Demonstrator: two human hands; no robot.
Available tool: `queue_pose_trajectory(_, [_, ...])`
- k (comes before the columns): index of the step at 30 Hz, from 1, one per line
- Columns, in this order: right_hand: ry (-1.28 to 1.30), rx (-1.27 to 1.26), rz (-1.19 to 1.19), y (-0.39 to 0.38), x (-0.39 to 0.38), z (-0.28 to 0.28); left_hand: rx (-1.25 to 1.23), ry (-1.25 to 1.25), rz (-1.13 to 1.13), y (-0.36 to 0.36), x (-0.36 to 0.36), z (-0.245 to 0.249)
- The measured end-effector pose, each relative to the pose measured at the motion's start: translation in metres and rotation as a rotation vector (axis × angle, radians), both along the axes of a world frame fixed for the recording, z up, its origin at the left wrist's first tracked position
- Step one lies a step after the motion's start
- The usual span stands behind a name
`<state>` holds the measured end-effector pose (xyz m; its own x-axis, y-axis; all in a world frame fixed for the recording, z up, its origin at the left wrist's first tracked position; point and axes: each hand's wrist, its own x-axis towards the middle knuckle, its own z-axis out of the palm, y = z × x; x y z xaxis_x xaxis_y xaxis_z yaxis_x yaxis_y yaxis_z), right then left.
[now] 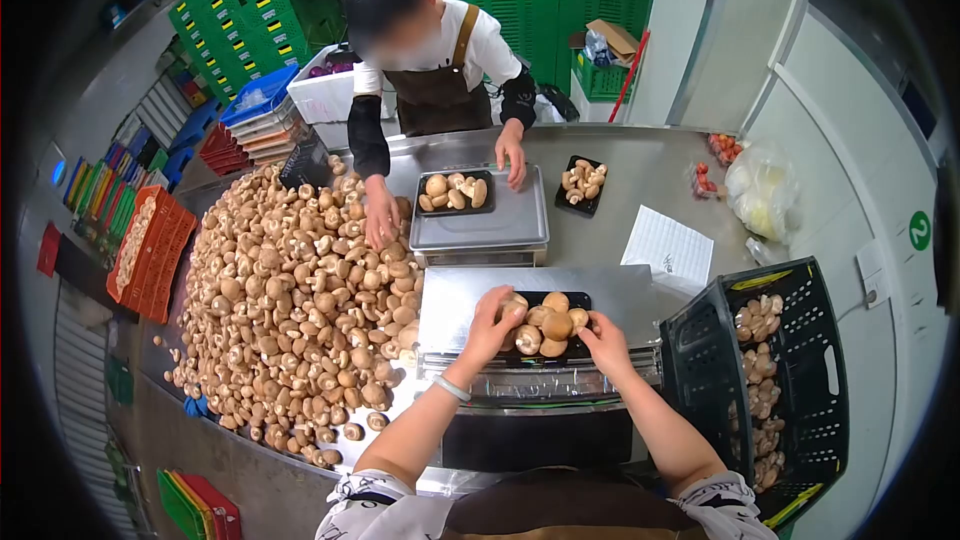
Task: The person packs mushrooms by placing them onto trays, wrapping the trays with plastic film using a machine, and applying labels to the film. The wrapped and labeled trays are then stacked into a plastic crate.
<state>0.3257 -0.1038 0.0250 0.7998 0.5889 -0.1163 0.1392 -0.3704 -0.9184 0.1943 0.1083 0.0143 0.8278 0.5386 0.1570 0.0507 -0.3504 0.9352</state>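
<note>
In front of me a black tray (582, 299) heaped with brown mushrooms (557, 326) rests on a metal wrapping machine (450, 300). My left hand (488, 328) curls around the tray's left end, fingers against the mushrooms there. At the right end my right hand (606, 344) closes on the tray's side, its fingertips touching a mushroom. The hands hide parts of both tray ends.
A large mushroom pile (290, 310) covers the left side. Across the table a co-worker (440, 90) reaches toward it, beside a scale (480, 230) bearing a filled tray. Another filled tray (581, 185), paper (668, 248) and a black crate (835, 370) with packed mushrooms are right.
</note>
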Motion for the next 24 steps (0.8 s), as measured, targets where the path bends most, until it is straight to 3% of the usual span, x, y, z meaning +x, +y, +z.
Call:
queue_pose_trajectory(3, [0.011,-0.065,0.027,0.004,-0.002,0.009,-0.110,-0.015,0.038,0.006,-0.002,-0.005])
queue_pose_trajectory(5, [0.009,-0.119,0.038,0.006,0.001,0.007,-0.354,-0.024,-0.001,0.010,-0.006,-0.011])
queue_pose_trajectory(7, [-0.056,-0.029,0.051,0.003,0.001,0.007,-0.451,-0.076,-0.047,0.012,-0.009,-0.005])
queue_pose_trajectory(10, [-0.043,0.011,0.039,-0.007,0.006,-0.010,-0.451,-0.078,0.019,0.030,-0.017,-0.029])
queue_pose_trajectory(11, [-0.046,-0.049,0.030,-0.013,0.004,0.007,-0.266,0.011,0.153,0.039,-0.025,-0.030])
queue_pose_trajectory(13, [-0.235,-0.084,0.046,-0.036,0.001,0.032,-0.346,0.107,0.249,0.038,-0.058,0.025])
queue_pose_trajectory(15, [-0.331,-0.114,0.087,-0.064,-0.003,0.061,-0.373,0.019,0.261,0.045,-0.095,0.045])
queue_pose_trajectory(16, [-0.419,-0.076,0.085,-0.080,-0.004,0.061,-0.354,0.107,0.302,0.042,-0.117,0.057])
queue_pose_trajectory(20, [-0.337,-0.220,-0.045,-0.125,-0.014,0.042,0.021,0.411,0.503,0.024,-0.168,0.043])
queue_pose_trajectory(22, [-0.374,-0.321,-0.097,-0.127,-0.025,0.037,0.378,0.355,0.491,0.008,-0.171,0.026])
queue_pose_trajectory(23, [-0.509,-0.384,-0.108,-0.120,-0.030,0.034,0.626,0.325,0.451,0.001,-0.168,0.018])
queue_pose_trajectory(24, [-0.574,-0.484,-0.082,-0.111,-0.034,0.031,0.629,0.425,0.443,-0.016,-0.155,0.031])
